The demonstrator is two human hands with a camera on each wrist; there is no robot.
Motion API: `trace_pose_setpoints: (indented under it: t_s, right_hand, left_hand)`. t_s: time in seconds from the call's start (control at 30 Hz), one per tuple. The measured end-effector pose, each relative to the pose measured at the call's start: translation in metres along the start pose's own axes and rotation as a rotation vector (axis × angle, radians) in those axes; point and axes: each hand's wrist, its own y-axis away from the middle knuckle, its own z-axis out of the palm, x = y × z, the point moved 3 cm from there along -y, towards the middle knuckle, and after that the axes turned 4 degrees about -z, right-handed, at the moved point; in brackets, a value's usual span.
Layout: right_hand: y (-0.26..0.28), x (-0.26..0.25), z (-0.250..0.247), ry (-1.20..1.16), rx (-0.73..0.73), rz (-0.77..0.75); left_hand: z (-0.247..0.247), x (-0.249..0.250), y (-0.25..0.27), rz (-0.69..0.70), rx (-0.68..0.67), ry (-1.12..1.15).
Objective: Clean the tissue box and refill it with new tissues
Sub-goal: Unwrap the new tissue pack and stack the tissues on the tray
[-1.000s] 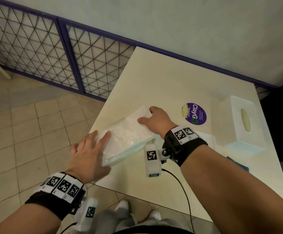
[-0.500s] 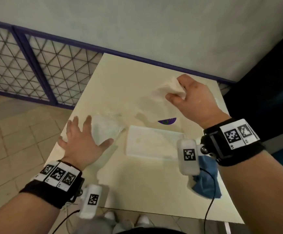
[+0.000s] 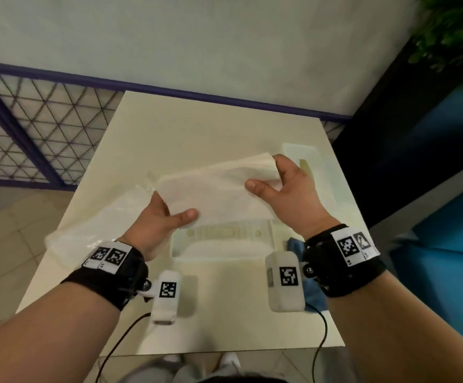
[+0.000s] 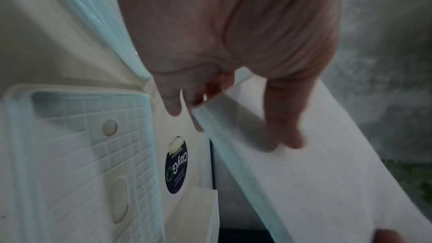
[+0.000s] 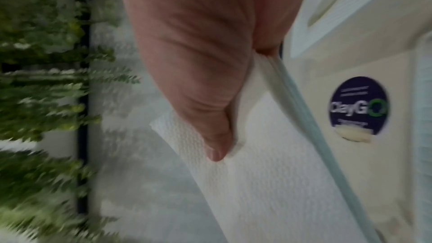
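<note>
A white stack of tissues (image 3: 213,189) hangs above the table, held flat between both hands. My left hand (image 3: 167,214) grips its near-left end, thumb on top and fingers underneath. My right hand (image 3: 277,178) grips the far-right end the same way. The embossed tissue stack (image 5: 268,182) fills the right wrist view, under the thumb. The white tissue box cover (image 3: 311,172) with its oval slot stands at the table's right, behind my right hand. The box's ribbed base plate (image 3: 222,239) lies flat below the stack, also seen as the base plate (image 4: 77,154) in the left wrist view.
An empty clear plastic wrapper (image 3: 86,225) lies at the table's left edge. A blue cloth (image 3: 296,247) lies by my right wrist. A round purple sticker (image 4: 176,165) marks the tabletop. A mesh fence (image 3: 31,134) is to the left, a plant (image 3: 454,31) at the upper right.
The right hand has drawn the tissue stack out of the wrapper. The left hand has left the wrapper and taken the stack's other end. Both now hold it above the base plate.
</note>
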Motion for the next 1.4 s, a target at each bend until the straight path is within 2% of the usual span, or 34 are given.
trace_pose_setpoints:
  t_s: [0.1, 0.23, 0.47, 0.67, 1.07, 1.2, 1.27, 1.4]
  right_hand:
    - [0.009, 0.040, 0.004, -0.094, 0.031, 0.118]
    - [0.027, 0.087, 0.022, -0.216, 0.061, 0.256]
    - [0.038, 0.129, 0.049, -0.214, 0.028, 0.344]
    - [0.037, 0.138, 0.049, -0.093, 0.006, 0.356]
    - [0.044, 0.153, 0.049, 0.044, -0.056, 0.412]
    - [0.036, 0.148, 0.042, 0.110, -0.075, 0.405]
    - [0.027, 0.144, 0.036, 0.083, -0.054, 0.423]
    - [0.015, 0.147, 0.033, -0.060, -0.016, 0.569]
  left_hand:
    - [0.009, -0.002, -0.004, 0.050, 0.105, -0.173]
    - [0.007, -0.025, -0.008, 0.020, 0.185, -0.206]
    - [0.006, -0.056, -0.003, 0.000, 0.217, -0.270]
    - [0.009, -0.067, -0.006, 0.029, 0.250, -0.289]
    - [0.008, -0.078, -0.014, -0.023, 0.263, -0.553]
    - [0.009, -0.065, -0.017, 0.008, 0.285, -0.645]
    - [0.009, -0.053, -0.020, -0.001, 0.323, -0.610]
    - [0.002, -0.047, -0.032, -0.060, 0.365, -0.542]
